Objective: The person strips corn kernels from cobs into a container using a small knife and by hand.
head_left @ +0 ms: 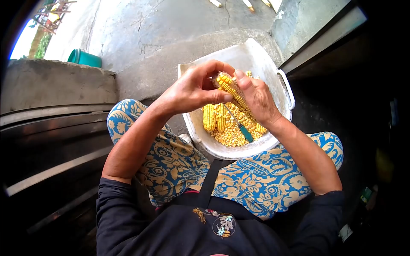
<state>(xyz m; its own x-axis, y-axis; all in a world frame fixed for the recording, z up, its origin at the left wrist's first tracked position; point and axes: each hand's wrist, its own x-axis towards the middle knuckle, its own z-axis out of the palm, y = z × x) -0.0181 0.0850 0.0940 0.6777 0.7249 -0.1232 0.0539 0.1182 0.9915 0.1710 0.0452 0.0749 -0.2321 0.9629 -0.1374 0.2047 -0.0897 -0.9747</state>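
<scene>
Both hands hold one corn cob [232,90], partly stripped of its kernels, above a white plastic basin [198,135]. My left hand [198,87] curls its fingers and thumb around the cob's upper end. My right hand [257,97] grips the cob from the other side, thumb near the top. Under the hands, loose yellow kernels [230,135] cover the basin's bottom. Whole corn cobs [209,118] lie at the left inside it. A screwdriver-like tool with a green handle [245,133] rests on the kernels, its thin shaft pointing up toward the hands.
The basin stands between my knees, its handle [290,89] at the right. A green bucket [87,58] is beyond the low concrete wall [55,87] on the left. Bare cobs [248,5] lie on the concrete floor ahead. A door frame [318,40] rises at the right.
</scene>
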